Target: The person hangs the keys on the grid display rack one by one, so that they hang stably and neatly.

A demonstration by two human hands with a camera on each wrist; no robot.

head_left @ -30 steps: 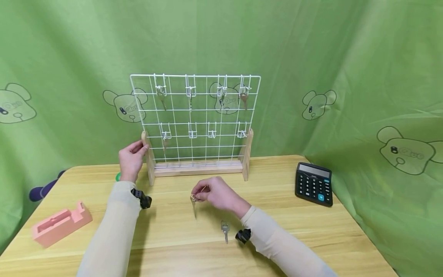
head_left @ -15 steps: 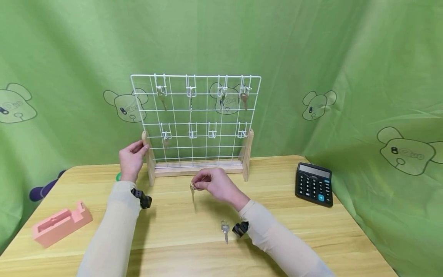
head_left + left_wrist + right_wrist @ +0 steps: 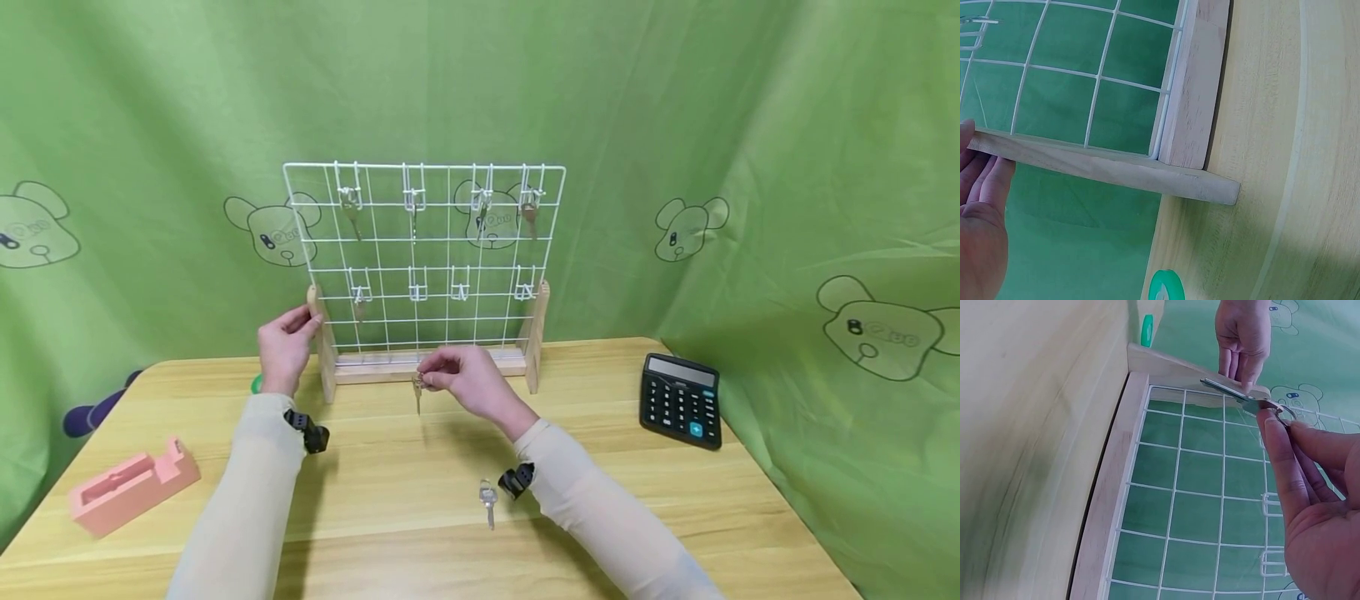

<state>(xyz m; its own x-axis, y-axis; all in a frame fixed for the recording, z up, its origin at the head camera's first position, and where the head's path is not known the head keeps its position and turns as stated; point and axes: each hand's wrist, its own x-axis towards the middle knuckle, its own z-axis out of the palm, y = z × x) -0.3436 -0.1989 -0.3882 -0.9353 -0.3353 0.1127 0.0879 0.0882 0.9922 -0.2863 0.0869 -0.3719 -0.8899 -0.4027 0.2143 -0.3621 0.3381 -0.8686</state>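
In the head view my left hand [image 3: 285,346] holds the left wooden upright [image 3: 326,362] of a white wire grid rack [image 3: 447,167]. Its thumb and fingers lie on either side of that upright in the left wrist view. My right hand [image 3: 472,383] pinches a key [image 3: 417,396] by its ring, low in front of the rack's base bar. The key hangs blade down, apart from the hooks. Several keys dangle from the upper hooks, among them a reddish key [image 3: 529,218]. One faint key [image 3: 360,310] hangs on the lower left hook. Another key [image 3: 488,504] lies on the table.
A black calculator [image 3: 680,400] lies at the right of the wooden table [image 3: 390,542]. At the left stands a pink tape dispenser [image 3: 135,487]. A green round object [image 3: 1166,286] sits behind my left wrist. Green curtains [image 3: 615,100] enclose the table.
My right hand has moved up and away from me toward the rack, carrying the key. My left hand has stayed on the upright.
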